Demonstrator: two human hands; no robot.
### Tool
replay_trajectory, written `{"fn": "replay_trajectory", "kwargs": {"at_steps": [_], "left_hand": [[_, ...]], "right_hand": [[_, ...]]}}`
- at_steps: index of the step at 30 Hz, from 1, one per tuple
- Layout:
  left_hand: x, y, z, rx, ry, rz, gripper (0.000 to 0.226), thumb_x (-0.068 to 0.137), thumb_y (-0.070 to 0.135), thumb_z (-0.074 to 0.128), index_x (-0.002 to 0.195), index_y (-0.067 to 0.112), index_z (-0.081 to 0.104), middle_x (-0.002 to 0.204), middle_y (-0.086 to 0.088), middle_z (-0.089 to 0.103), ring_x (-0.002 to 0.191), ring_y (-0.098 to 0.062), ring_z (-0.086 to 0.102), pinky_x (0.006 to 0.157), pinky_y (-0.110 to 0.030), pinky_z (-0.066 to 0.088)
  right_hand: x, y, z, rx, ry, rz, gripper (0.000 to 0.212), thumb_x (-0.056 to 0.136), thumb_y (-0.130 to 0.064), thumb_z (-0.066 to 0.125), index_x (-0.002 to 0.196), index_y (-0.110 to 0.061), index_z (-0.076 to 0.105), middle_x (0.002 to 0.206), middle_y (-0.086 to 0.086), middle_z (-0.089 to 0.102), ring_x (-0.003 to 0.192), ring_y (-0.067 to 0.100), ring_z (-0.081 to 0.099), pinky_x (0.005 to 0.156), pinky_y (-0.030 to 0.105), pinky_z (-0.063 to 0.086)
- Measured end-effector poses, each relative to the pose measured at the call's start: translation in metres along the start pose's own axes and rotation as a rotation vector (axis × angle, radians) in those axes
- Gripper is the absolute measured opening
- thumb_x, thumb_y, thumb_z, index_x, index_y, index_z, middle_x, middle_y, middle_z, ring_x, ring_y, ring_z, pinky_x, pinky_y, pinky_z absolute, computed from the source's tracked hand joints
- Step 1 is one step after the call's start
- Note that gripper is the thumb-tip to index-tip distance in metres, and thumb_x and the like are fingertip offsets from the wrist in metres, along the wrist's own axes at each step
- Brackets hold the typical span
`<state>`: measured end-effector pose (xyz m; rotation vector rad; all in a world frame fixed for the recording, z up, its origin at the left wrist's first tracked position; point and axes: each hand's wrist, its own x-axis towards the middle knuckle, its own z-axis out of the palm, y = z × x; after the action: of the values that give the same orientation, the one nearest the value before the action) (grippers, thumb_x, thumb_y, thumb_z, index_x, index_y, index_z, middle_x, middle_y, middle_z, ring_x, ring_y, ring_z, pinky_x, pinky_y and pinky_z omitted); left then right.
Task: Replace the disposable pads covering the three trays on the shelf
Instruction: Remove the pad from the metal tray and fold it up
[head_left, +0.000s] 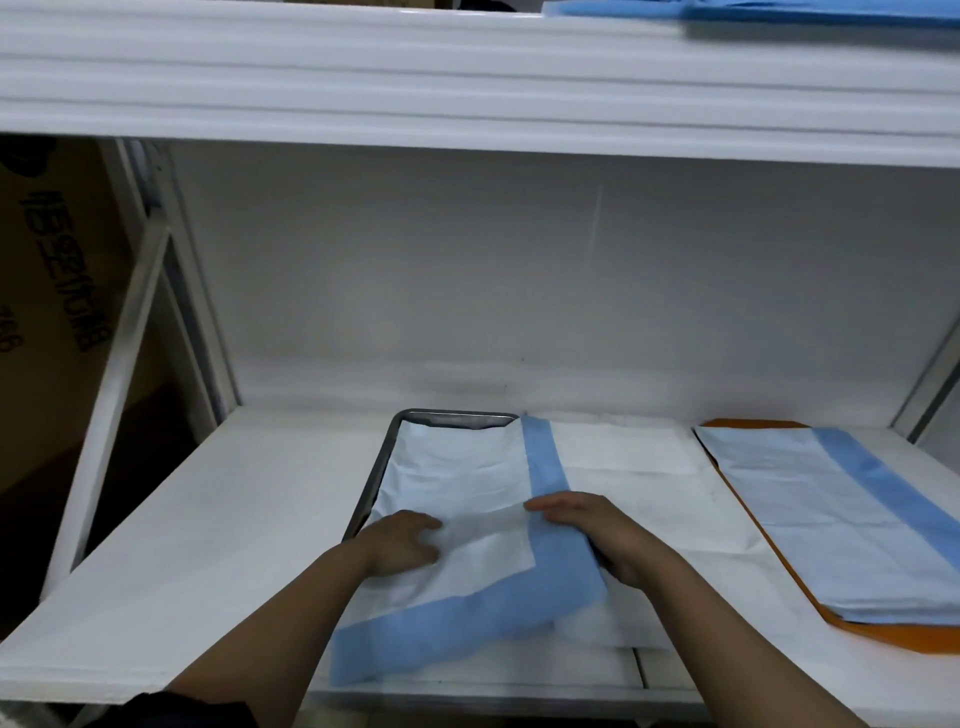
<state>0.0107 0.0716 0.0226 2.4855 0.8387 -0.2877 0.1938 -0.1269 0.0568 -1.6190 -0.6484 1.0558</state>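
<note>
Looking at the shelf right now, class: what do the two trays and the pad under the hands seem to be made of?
Left tray: probably metal, its dark rim glinting. Right tray: likely plastic, flat matte orange. Pad: thin paper-like sheet with a blue border, creased and folding softly under the left hand and right hand.

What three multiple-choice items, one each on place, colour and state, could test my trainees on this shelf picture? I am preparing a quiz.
1. Where is the metal tray?
A. On the top shelf
B. Under the pad the hands handle
C. On the floor

2. What colour is the tray on the right?
A. Orange
B. Green
C. Black

3. How does the pad on the metal tray lie?
A. Rolled into a tube
B. Flat and smooth
C. Partly folded over, blue border up

Answers: 1 B, its rim shows at the pad's left and far edges; 2 A, an orange edge shows beside its pad; 3 C, the right hand grips the fold while the left hand presses the pad.
</note>
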Motion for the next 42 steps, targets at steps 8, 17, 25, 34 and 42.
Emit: {"fn": "replay_trajectory", "kwargs": {"at_steps": [8, 17, 25, 34, 42], "left_hand": [[-0.009, 0.002, -0.022, -0.601, 0.054, -0.014, 0.030, 0.099, 0.035, 0.042, 0.092, 0.014, 0.062, 0.089, -0.001, 0.061, 0.077, -0.011, 0.054, 0.064, -0.014, 0.043], [0.005, -0.017, -0.028, -1.107, 0.254, -0.116, 0.056, 0.097, 0.055, 0.027, 0.116, 0.016, 0.061, 0.111, -0.006, 0.067, 0.091, -0.014, 0.064, 0.071, -0.021, 0.046], [0.024, -0.024, -0.018, -1.057, 0.495, -0.005, 0.076, 0.063, 0.073, 0.053, 0.111, 0.015, 0.062, 0.109, 0.000, 0.066, 0.101, -0.013, 0.062, 0.075, -0.020, 0.045], [0.051, -0.043, -0.006, -0.496, 0.496, -0.211, 0.049, 0.067, 0.058, 0.049, 0.099, 0.021, 0.045, 0.089, 0.007, 0.059, 0.087, -0.022, 0.058, 0.076, -0.032, 0.039], [0.068, -0.039, 0.000, -0.058, 0.547, -0.345, 0.070, 0.085, 0.022, 0.046, 0.147, 0.028, 0.015, 0.092, -0.003, 0.053, 0.105, -0.025, 0.047, 0.085, -0.035, 0.028]], "right_hand": [[0.033, -0.019, 0.011, 0.786, 0.030, 0.056, 0.023, 0.099, -0.013, 0.041, 0.098, -0.009, 0.064, 0.079, 0.003, 0.074, 0.066, 0.011, 0.071, 0.051, 0.016, 0.051], [0.074, -0.028, 0.008, 1.018, 0.057, -0.005, 0.040, 0.095, 0.002, 0.027, 0.130, 0.000, 0.047, 0.121, 0.010, 0.063, 0.076, 0.023, 0.073, 0.060, 0.024, 0.059], [0.104, -0.024, -0.003, 0.923, 0.135, 0.004, 0.027, 0.098, -0.003, 0.037, 0.122, -0.005, 0.050, 0.119, 0.003, 0.060, 0.074, 0.021, 0.073, 0.058, 0.023, 0.055], [0.120, -0.021, -0.034, -0.594, 0.441, 0.125, 0.042, 0.089, -0.046, 0.055, 0.061, -0.015, 0.050, 0.067, -0.002, 0.056, 0.064, 0.017, 0.052, 0.061, 0.027, 0.037], [0.114, 0.009, -0.035, -0.124, 0.384, 0.092, 0.029, 0.091, -0.036, 0.059, 0.096, -0.007, 0.058, 0.110, 0.010, 0.058, 0.098, 0.026, 0.052, 0.086, 0.036, 0.040]]}}
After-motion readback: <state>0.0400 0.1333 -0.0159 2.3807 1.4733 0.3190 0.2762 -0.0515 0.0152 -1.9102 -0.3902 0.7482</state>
